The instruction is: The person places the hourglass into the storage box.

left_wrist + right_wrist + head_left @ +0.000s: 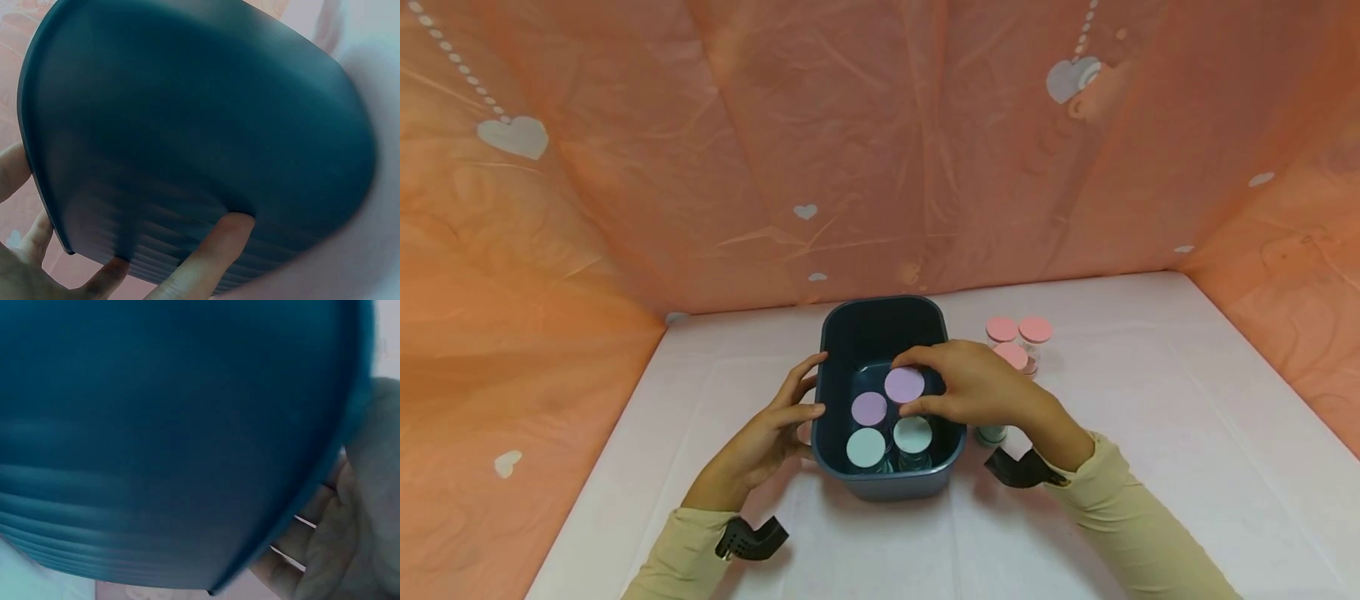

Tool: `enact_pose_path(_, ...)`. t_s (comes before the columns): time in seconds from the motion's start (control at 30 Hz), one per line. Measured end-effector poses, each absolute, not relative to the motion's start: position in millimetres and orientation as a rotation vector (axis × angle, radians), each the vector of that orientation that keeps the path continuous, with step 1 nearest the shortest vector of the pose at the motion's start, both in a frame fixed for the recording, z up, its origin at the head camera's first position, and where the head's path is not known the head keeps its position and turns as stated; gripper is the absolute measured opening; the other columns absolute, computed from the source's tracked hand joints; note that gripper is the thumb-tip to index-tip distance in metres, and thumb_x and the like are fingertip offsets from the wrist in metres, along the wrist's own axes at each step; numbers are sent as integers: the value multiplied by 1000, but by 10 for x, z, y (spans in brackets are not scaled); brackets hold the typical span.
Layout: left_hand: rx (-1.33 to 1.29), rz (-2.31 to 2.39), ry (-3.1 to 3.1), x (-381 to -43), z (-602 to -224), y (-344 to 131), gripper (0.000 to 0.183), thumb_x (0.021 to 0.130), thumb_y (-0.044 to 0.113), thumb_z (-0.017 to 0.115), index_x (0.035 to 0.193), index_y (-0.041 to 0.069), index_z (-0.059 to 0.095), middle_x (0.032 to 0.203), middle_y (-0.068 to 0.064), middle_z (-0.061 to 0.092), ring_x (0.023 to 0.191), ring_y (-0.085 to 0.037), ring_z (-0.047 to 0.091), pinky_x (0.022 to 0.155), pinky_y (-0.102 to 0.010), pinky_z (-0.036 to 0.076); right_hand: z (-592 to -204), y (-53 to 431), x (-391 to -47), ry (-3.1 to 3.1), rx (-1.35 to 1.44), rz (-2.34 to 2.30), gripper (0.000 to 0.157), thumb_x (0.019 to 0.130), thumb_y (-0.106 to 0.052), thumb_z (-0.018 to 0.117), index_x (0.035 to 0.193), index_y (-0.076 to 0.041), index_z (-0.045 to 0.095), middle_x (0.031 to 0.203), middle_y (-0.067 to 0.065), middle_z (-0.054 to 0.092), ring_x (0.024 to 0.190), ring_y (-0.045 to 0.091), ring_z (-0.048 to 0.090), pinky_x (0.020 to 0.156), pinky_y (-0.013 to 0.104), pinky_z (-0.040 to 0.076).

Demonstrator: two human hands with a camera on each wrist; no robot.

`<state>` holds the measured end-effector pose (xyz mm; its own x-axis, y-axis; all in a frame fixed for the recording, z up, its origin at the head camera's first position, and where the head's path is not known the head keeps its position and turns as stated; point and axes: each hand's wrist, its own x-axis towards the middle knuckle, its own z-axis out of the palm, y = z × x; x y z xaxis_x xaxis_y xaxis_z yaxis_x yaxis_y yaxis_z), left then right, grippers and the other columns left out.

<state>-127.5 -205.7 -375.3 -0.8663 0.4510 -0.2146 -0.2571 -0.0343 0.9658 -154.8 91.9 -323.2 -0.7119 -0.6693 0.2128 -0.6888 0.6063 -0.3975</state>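
A dark blue bin [889, 487] stands on the table in the head view. Inside it are a jar with a purple lid [868, 408] and two jars with mint lids [866, 448]. My right hand [981, 387] reaches over the bin's right rim and holds another purple-lidded jar [904, 384] between thumb and fingers. On the other side, my left hand [771, 437] touches the bin's left wall with extended fingers. The left wrist view shows a fingertip [234, 226] against the ribbed outer wall [187, 125]. In the right wrist view, the bin's wall [156, 425] covers the jar.
Several jars with pink lids [1035, 330] stand right of the bin, partly behind my right hand. A greenish jar [992, 434] shows below my right wrist. An orange curtain [850, 150] with pale hearts surrounds the white tabletop [1150, 400].
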Motion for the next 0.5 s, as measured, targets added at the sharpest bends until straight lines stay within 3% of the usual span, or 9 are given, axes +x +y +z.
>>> enact_pose_path(0.27, 201, 1950, 1775, -1279, -3740, -2047, 66, 99, 19, 48, 154, 39, 17, 163, -7, 2, 147, -48, 12, 91, -60, 50, -3252, 887, -1560, -2855, 1248, 651, 51, 82, -55, 74, 123, -26, 66, 103, -6, 74, 90, 10, 66, 77, 30, 52)
enact_pose_path(0.5, 209, 1954, 1777, -1271, -3750, -2055, 67, 99, 19, 49, 155, 37, 18, 164, -10, 0, 148, -47, 8, 93, -70, 45, -3271, 843, -1589, -2881, 1275, 653, 50, 83, -54, 74, 123, -24, 67, 107, -6, 74, 94, 15, 69, 81, 32, 53)
